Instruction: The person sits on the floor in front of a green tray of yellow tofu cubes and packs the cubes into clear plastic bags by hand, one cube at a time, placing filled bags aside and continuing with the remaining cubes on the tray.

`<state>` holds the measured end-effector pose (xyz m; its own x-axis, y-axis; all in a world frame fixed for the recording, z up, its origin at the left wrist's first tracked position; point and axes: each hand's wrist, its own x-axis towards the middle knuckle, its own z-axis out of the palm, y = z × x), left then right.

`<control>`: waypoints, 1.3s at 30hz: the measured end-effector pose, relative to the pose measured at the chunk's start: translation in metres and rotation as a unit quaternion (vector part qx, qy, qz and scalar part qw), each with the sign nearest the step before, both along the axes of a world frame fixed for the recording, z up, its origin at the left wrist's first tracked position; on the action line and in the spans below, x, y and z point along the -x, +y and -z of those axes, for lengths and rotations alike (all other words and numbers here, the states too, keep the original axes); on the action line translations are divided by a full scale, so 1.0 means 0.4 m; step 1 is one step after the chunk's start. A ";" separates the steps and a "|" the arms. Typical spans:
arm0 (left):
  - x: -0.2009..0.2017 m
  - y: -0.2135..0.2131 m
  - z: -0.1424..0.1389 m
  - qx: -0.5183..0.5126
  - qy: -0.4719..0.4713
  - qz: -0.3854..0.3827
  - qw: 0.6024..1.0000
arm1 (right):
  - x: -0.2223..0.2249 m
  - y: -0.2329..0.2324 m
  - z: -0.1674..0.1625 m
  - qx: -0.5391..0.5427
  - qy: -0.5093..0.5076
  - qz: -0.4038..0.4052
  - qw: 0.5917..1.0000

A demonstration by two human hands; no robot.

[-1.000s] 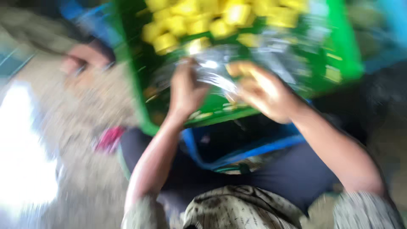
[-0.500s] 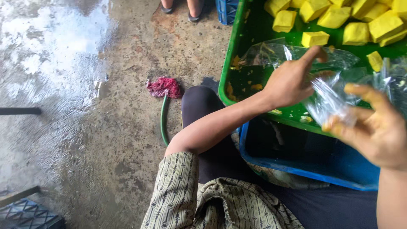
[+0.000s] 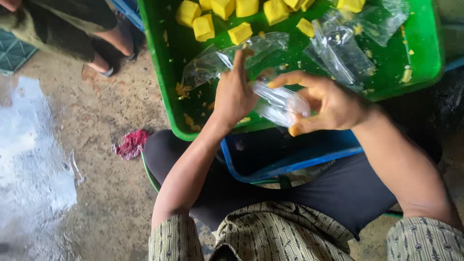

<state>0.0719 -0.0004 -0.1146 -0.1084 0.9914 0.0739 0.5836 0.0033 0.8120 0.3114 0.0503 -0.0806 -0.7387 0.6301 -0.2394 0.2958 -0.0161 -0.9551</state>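
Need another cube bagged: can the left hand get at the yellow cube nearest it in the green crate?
Probably yes: the left hand hovers just below the yellow cube, with only a loose clear bag lying between them.

This looks like a small, informal food-packing spot worked at floor level. A wet, rough concrete floor [image 3: 72,193] fills the left of the frame, while a green plastic crate [image 3: 164,72] of yellow cut cubes [image 3: 203,26] and clear plastic bags [image 3: 338,48] rests on a blue crate [image 3: 290,162] at upper right. Another person's sandalled foot [image 3: 104,70] stands at upper left.
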 end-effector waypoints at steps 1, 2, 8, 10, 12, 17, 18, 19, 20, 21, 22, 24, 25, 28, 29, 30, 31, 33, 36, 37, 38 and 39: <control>-0.003 0.000 0.002 -0.021 0.026 0.000 0.999 | 0.011 0.005 -0.001 -0.076 -0.036 0.014 0.996; -0.004 -0.002 0.003 -0.069 0.017 -0.013 0.997 | 0.020 0.018 0.000 -0.150 -0.075 0.028 0.985; 0.021 -0.017 -0.029 -0.043 -0.349 0.199 0.915 | -0.006 0.083 -0.019 -0.331 -0.215 0.194 0.898; 0.053 -0.011 -0.041 -0.017 -0.343 0.275 0.898 | -0.039 0.069 -0.038 -0.174 -0.091 0.138 0.971; 0.052 -0.009 -0.029 0.046 -0.120 0.145 0.981 | -0.058 0.044 -0.042 -0.049 0.012 0.063 0.997; 0.013 -0.025 0.049 -0.108 0.103 0.017 0.989 | -0.022 0.047 0.026 -0.227 -0.163 0.164 0.946; 0.006 -0.030 0.064 -0.096 0.087 0.013 0.991 | -0.013 0.054 0.041 -0.264 -0.197 0.157 0.931; 0.001 -0.031 0.075 -0.087 0.074 0.012 0.993 | -0.004 0.061 0.054 -0.301 -0.228 0.152 0.913; -0.002 -0.031 0.084 -0.089 0.073 0.015 0.993 | 0.003 0.062 0.062 -0.342 -0.258 0.147 0.892; -0.002 -0.032 0.090 -0.091 0.072 0.013 0.993 | 0.011 0.059 0.068 -0.359 -0.232 0.150 0.892; 0.000 -0.033 0.094 -0.092 0.071 0.010 0.993 | 0.017 0.051 0.071 -0.374 -0.205 0.150 0.892; 0.007 -0.034 0.101 -0.078 0.089 0.007 0.993 | 0.029 0.024 0.067 -0.394 -0.139 0.150 0.896; 0.013 -0.033 0.104 -0.071 0.098 0.008 0.993 | 0.035 0.006 0.062 -0.399 -0.101 0.148 0.900; 0.023 -0.024 0.118 -0.038 0.084 0.015 0.996 | 0.063 -0.036 0.050 -0.493 -0.104 0.150 0.851; 0.023 -0.020 0.123 -0.038 0.085 0.014 0.996 | 0.074 -0.045 0.048 -0.534 -0.124 0.150 0.823; 0.021 -0.015 0.127 -0.038 0.086 0.015 0.995 | 0.087 -0.051 0.046 -0.514 -0.097 0.100 0.846; 0.016 -0.013 0.130 -0.041 0.088 0.019 0.995 | 0.100 -0.057 0.046 -0.494 -0.069 0.052 0.865; 0.004 -0.013 0.130 -0.037 0.079 0.013 0.996 | 0.116 -0.051 0.039 -0.455 -0.078 0.004 0.887; -0.005 -0.023 0.117 -0.012 0.095 0.009 0.995 | 0.127 0.006 0.031 -0.362 -0.146 0.024 0.920; -0.006 -0.027 0.112 0.006 0.100 0.005 0.995 | 0.127 0.050 0.030 -0.304 -0.142 0.044 0.941; -0.005 -0.032 0.107 0.015 0.104 0.008 0.994 | 0.125 0.100 0.033 -0.359 -0.110 0.072 0.924; -0.003 -0.036 0.103 0.024 0.107 0.009 0.994 | 0.128 0.155 0.044 -0.412 -0.076 0.098 0.903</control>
